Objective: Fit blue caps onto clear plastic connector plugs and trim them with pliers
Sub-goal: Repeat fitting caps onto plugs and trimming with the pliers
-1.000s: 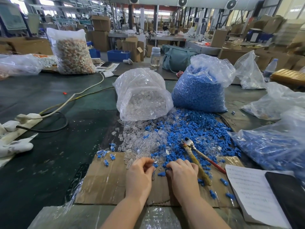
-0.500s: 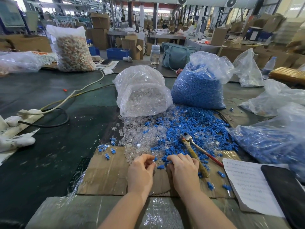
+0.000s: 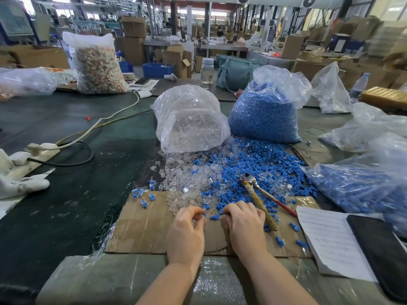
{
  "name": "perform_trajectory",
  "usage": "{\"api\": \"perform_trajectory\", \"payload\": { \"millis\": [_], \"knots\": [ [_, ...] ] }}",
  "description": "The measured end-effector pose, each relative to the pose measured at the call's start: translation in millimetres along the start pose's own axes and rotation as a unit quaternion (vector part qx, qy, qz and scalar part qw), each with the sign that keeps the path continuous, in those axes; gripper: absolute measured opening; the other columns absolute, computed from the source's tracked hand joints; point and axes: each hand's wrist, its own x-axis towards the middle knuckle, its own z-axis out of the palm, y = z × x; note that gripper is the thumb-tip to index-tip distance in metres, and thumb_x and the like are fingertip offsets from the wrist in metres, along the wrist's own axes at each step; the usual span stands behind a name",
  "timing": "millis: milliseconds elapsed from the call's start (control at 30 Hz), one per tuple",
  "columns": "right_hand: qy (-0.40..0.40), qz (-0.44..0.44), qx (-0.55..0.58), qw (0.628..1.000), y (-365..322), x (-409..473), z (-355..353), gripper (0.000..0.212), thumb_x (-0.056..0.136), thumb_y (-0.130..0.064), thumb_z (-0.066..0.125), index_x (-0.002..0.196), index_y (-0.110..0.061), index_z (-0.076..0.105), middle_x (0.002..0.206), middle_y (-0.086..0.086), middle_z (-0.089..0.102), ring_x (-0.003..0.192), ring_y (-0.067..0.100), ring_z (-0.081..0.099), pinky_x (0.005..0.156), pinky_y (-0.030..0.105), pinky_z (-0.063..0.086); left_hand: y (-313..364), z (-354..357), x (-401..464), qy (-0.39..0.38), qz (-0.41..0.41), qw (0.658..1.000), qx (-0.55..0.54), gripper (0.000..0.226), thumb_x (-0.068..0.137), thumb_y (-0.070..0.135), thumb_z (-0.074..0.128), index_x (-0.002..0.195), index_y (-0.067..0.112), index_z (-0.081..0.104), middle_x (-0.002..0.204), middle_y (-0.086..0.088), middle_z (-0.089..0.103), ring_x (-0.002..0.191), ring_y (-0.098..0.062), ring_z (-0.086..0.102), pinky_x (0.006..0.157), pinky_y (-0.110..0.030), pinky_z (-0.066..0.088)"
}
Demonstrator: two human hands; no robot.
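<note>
Both hands work at the near edge of the loose parts, on a flat sheet of cardboard (image 3: 141, 225) laid on the dark table (image 3: 72, 208). The left hand (image 3: 187, 230) has its fingers curled inward, thumb and fingertips pinched together on a small clear plug (image 3: 203, 216) that is hard to make out. The right hand (image 3: 244, 223) is curled knuckles-up just beside it; what its fingers hold is hidden, so I cannot tell.

The pile of clear plugs (image 3: 182, 186) spills from a clear bag (image 3: 189, 122), and the pile of blue caps (image 3: 259, 164) spreads out below a blue-filled bag (image 3: 262, 115). The 2 piles mix just beyond the fingertips. The pliers (image 3: 257, 194) lie on the blue caps, just right of the right hand, untouched. A few finished capped plugs (image 3: 143, 194) sit at the cardboard's far left corner. A printed sheet of paper (image 3: 330, 241) lies to the right.
</note>
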Motion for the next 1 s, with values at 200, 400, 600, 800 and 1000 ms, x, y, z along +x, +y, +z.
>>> {"api": "perform_trajectory", "payload": {
  "millis": [200,400,600,800,1000],
  "knots": [
    [0.006,-0.004,0.005,1.0,0.1,0.1,-0.6,0.017,0.098,-0.03,0.039,0.104,-0.031,0.055,0.106,-0.012,0.052,0.104,0.012,0.043,0.087,0.032,0.021,-0.5,-0.3,0.3,-0.003,-0.018,1.0,0.004,0.015,0.087,0.016,0.063,0.097,0.027,0.064,0.09,0.02,0.054,0.076,0.014,0.046,0.063,-0.001,0.038],
    [0.006,-0.014,0.01,1.0,-1.4,-0.7,-0.9,0.015,0.098,-0.031,0.038,0.104,-0.031,0.052,0.107,-0.013,0.05,0.104,0.011,0.041,0.086,0.029,0.022,-2.0,-0.2,-2.6,-0.011,-0.012,0.999,0.031,0.014,0.088,0.017,0.061,0.095,0.029,0.062,0.091,0.02,0.054,0.074,0.01,0.049,0.059,-0.004,0.039],
    [0.006,-0.065,0.048,0.997,-7.8,-1.3,-2.7,0.013,0.097,-0.02,0.042,0.101,-0.025,0.053,0.1,-0.01,0.054,0.097,0.013,0.048,0.081,0.025,0.029,-5.3,-4.6,6.9,0.009,-0.024,0.999,-0.038,0.022,0.09,0.007,0.056,0.086,0.028,0.057,0.092,0.01,0.055,0.074,-0.006,0.059,0.063,-0.019,0.052],
    [-0.007,-0.069,0.084,0.994,-10.4,-1.5,-1.9,0.017,0.094,-0.007,0.043,0.094,-0.021,0.054,0.089,-0.007,0.043,0.079,0.012,0.038,0.065,0.022,0.024,-11.1,-10.5,9.8,0.001,-0.04,0.998,-0.048,0.035,0.091,0.0,0.051,0.075,0.029,0.062,0.088,0.014,0.05,0.074,-0.007,0.056,0.054,-0.011,0.043],
    [-0.007,-0.073,0.114,0.991,-11.1,-1.4,-3.6,0.018,0.095,-0.01,0.044,0.1,-0.018,0.058,0.099,-0.004,0.052,0.085,0.012,0.044,0.07,0.021,0.03,-19.5,-11.4,7.0,-0.013,0.032,0.999,0.02,0.028,0.087,0.008,0.06,0.112,0.02,0.065,0.096,0.012,0.046,0.083,-0.012,0.053,0.07,-0.022,0.047]
  ]
}}
